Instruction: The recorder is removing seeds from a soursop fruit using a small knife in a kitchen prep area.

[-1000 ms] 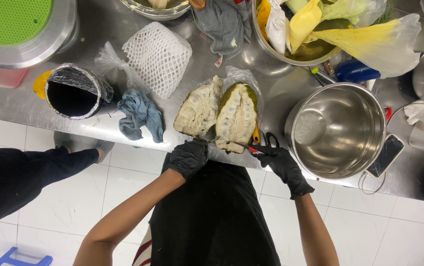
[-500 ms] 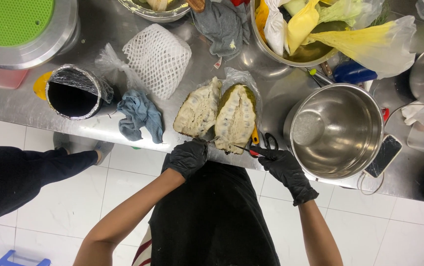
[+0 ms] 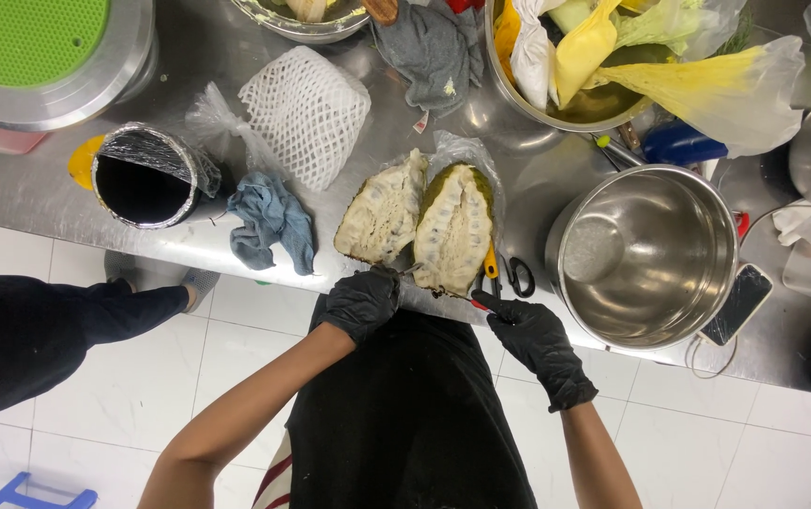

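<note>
A large green-skinned fruit lies cut in two on the near edge of the stainless steel bench (image 3: 518, 179), partly on a thin clear plastic bag. The left half of the fruit (image 3: 384, 209) and the right half of the fruit (image 3: 455, 229) both lie with the cut face up, showing pale cream, lumpy flesh with a dark green rind at the border; the two halves touch along their near part. The left hand (image 3: 360, 302), in a black glove, is at the near end of the fruit where the halves meet, its grip closed, but I cannot tell on what. The right hand (image 3: 530, 332), also in a black glove, has its grip closed on a thin red-handled tool (image 3: 477, 303) beside the near tip of the right half. Just right of the fruit lie scissors with yellow and black handles (image 3: 507, 274), and further right stands a big empty steel pot (image 3: 648, 254) with a dark phone (image 3: 736, 303) beside it. To the left of the fruit there is a crumpled blue cloth (image 3: 271, 220), a white foam net sleeve (image 3: 304, 113) and a round container lined with foil (image 3: 141, 176). At the far side stands a steel bowl with yellow plastic bags (image 3: 603, 57).
</note>
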